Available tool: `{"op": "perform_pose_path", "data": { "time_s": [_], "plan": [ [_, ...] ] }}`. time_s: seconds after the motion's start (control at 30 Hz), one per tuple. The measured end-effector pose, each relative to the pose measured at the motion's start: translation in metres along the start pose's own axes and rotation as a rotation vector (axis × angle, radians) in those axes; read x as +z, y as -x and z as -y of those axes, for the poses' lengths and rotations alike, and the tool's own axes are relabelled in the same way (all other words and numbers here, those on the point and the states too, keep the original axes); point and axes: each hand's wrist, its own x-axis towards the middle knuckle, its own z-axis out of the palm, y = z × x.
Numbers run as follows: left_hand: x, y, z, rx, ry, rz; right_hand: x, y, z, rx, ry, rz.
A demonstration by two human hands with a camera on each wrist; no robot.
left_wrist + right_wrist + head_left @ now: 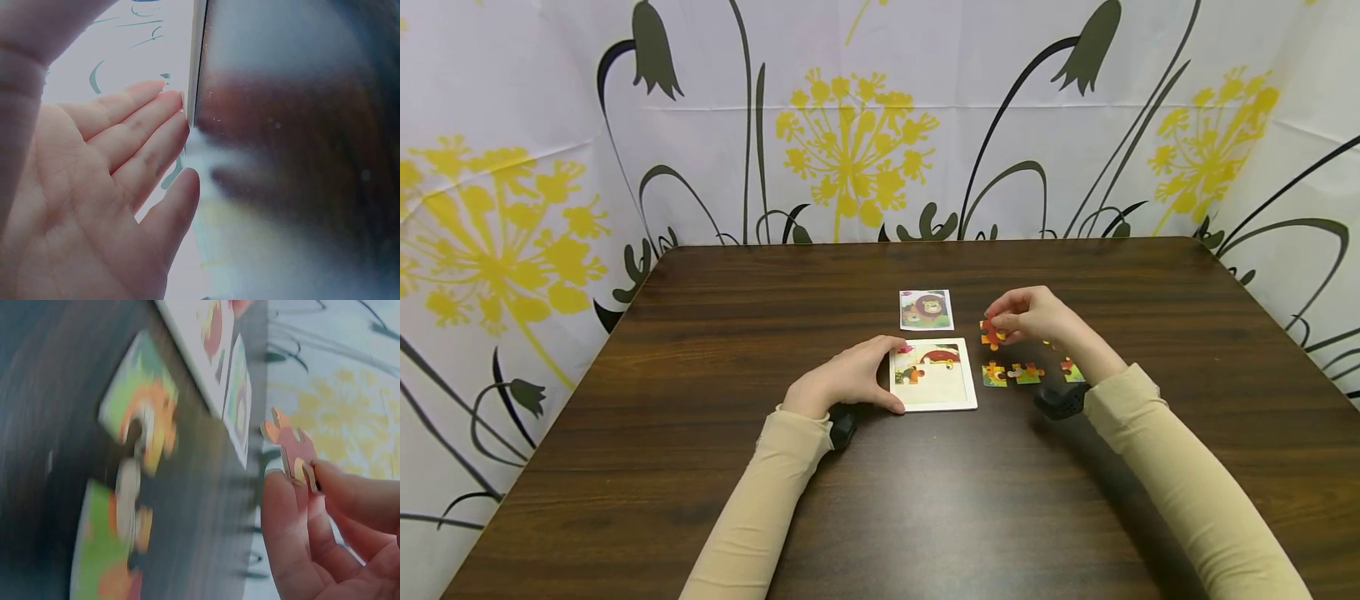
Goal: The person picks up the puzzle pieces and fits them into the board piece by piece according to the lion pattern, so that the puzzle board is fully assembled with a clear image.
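My right hand (1037, 315) pinches a red and orange jigsaw puzzle piece (991, 335) between thumb and fingertips. In the right wrist view this piece (299, 449) is raised above the table. At the left edge of a white-framed puzzle board (940, 398), my left hand (842, 379) rests with its thumb at the near corner and its forefinger at the far one. Its other fingers (147, 147) lie straight against the board's side in the left wrist view. Several fitted pieces cover the far and left parts of the board; the rest shows the pale base.
Loose puzzle pieces lie right of the board, among them an orange and green one (994, 375), a linked-looking pair (1027, 373) and another (1072, 371) near the right wrist. Behind the board sits a lion picture card (927, 309). A floral curtain (880, 125) hangs behind the dark table (700, 333).
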Motion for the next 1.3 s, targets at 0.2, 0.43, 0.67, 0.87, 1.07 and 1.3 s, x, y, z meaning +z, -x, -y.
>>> {"op": "perform_pose_path", "data": {
  "time_s": [0.2, 0.43, 0.67, 0.87, 1.07, 1.3],
  "plan": [
    [0.000, 0.000, 0.000, -0.013, -0.001, 0.006, 0.022, 0.002, 0.014, 0.012, -0.021, 0.028],
    [0.000, -0.002, 0.000, -0.023, 0.005, 0.016, 0.039, -0.001, 0.019, -0.007, -0.025, 0.053],
    [-0.001, -0.002, 0.000, -0.013, -0.003, 0.009, 0.055, -0.003, 0.024, -0.012, -0.033, 0.082],
    [-0.001, -0.002, 0.000, -0.023, 0.012, 0.013, 0.067, -0.007, 0.027, -0.014, -0.011, 0.112],
    [-0.001, -0.001, 0.000, -0.019, 0.012, 0.012, 0.077, -0.008, 0.027, -0.003, -0.025, 0.110],
    [0.000, -0.001, 0.000, -0.013, 0.011, 0.010, 0.081, -0.007, 0.029, -0.007, 0.012, 0.105]
  ]
}}
